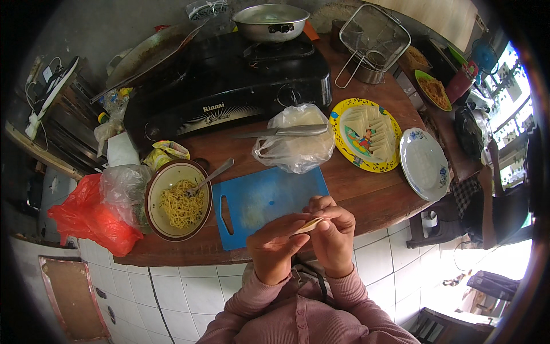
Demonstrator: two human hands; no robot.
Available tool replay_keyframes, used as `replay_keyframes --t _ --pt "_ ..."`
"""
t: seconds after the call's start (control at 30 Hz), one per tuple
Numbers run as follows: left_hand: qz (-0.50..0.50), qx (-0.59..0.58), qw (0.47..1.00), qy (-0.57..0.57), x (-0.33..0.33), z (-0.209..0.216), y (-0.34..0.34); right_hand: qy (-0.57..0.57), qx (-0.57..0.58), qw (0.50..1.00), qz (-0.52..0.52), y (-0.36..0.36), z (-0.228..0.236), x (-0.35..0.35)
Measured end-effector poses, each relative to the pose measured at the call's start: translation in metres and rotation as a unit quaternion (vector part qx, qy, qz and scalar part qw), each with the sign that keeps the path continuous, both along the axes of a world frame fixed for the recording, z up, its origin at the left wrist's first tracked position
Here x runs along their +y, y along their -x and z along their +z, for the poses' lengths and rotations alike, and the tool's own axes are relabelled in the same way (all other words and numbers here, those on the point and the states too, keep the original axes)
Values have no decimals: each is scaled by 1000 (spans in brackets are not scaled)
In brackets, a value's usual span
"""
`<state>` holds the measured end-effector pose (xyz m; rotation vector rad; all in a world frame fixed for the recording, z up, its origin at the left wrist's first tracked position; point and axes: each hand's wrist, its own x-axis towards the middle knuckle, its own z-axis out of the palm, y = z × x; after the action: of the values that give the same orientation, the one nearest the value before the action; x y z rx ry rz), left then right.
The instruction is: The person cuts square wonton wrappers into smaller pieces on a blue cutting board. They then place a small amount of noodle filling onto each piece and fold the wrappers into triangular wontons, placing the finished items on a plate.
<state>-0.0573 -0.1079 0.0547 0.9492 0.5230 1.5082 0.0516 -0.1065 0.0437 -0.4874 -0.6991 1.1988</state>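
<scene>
Above the near edge of the blue cutting board [269, 198], my left hand [274, 243] and my right hand [335, 232] pinch a small folded piece of pale dough wrapper [308, 226] between them. Its filling, if any, cannot be made out. Beyond the board, a knife [303, 131] lies across a clear plastic bag [295, 157] with something pale inside. Several pale folded wrappers [375, 129] are lined up on a yellow-rimmed plate [338, 114] to the right. On the left, a bowl [152, 212] holds cooked noodles [182, 205] and a spoon [213, 173].
A black gas stove [229, 94] fills the back, with a metal pan [272, 26] on it. An oval white plate [424, 166] stands at the table's right edge. Plastic bags, one red [94, 215], crowd the left edge. Another person's arm [487, 200] shows at far right.
</scene>
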Motion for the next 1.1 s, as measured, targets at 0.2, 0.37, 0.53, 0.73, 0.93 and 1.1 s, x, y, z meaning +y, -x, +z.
replay_keyframes --t 0.2,0.37,0.53,0.73,0.93,1.1 --pt "8 -27 1000 6 -1 2 -3 0 24 1000 1 -1 0 -1" --pt "28 -13 996 85 -7 5 -4 -4 33 999 -7 0 1 -1" --pt "30 -17 999 23 -7 4 -5 -13 38 999 -10 -1 1 -1" --pt "83 14 996 2 -8 4 -8 -18 16 1000 -12 -1 4 -3" --pt "91 -26 995 4 -9 3 -10 -15 12 1000 -16 1 7 -4" --pt "61 -28 998 -5 -7 1 -8 -20 19 999 -19 1 7 -4"
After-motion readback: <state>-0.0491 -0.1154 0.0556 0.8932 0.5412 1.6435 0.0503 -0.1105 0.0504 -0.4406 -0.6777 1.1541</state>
